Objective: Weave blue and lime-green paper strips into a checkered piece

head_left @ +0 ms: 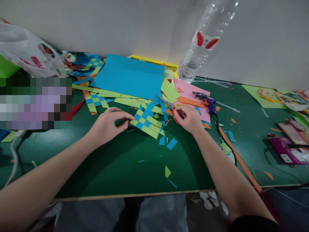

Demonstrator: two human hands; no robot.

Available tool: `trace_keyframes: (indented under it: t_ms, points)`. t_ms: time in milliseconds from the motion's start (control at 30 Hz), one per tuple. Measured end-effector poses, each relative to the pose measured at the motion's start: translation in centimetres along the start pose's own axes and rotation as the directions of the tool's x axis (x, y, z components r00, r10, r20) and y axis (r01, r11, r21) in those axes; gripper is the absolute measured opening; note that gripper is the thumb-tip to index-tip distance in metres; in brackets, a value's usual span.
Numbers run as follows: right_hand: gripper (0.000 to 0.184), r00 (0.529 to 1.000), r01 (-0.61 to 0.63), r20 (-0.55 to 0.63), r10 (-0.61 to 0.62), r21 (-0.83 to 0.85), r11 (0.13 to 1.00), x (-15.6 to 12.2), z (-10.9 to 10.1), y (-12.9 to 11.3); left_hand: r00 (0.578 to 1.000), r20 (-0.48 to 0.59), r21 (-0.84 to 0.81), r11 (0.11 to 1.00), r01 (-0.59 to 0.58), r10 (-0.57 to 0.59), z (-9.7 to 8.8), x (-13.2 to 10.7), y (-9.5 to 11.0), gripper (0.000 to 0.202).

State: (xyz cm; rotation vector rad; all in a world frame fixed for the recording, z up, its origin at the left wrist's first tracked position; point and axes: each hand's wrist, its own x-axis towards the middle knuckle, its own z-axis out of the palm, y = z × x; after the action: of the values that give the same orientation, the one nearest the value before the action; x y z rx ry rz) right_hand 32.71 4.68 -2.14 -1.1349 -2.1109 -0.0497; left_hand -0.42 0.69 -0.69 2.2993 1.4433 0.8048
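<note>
My left hand [108,124] has thumb and index finger closed at the left corner of a small woven paper piece [144,121], a blue and light green checkered weave with loose strip ends. The piece lies low over the green table. In my right hand [189,118] are scissors [171,105] with red handles. Their blades point up and left, past the right side of the weave, toward a blue paper sheet [130,75]. Blue scraps [171,143] lie just below the woven piece. A second checkered weave [95,100] rests left of it.
A clear plastic bottle [205,42] stands by the wall. Right of my right hand lies a blue glue gun [210,104] on pink paper [205,116], its cord trailing forward. A plastic bag [31,51] is at left, a purple packet [286,149] at right.
</note>
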Motion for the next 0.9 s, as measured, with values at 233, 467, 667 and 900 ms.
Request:
trace_keyframes:
  t_ms: [233, 467, 667, 900]
  points:
    - [0.012, 1.000, 0.024, -0.004, -0.024, 0.004, 1.000, -0.01, 0.04, -0.02, 0.998, 0.041, 0.030, 0.999, 0.040, -0.041, 0.12, 0.15, 0.15, 0.026]
    - [0.012, 0.999, 0.042, -0.008, -0.042, 0.005, 0.999, -0.01, -0.07, 0.04, 0.984, 0.118, -0.071, 0.987, 0.143, -0.134, 0.40, 0.21, -0.26, 0.040]
    - [0.012, 0.999, 0.032, -0.014, -0.032, 0.014, 0.999, -0.04, -0.01, 0.06, 0.978, 0.119, -0.082, 0.980, 0.183, -0.173, 0.11, 0.39, -0.54, 0.034]
    - [0.013, 1.000, 0.029, -0.003, -0.028, 0.005, 1.000, 0.03, -0.03, 0.01, 0.976, 0.141, -0.054, 0.983, 0.175, -0.166, 0.01, 0.46, -0.60, 0.036]
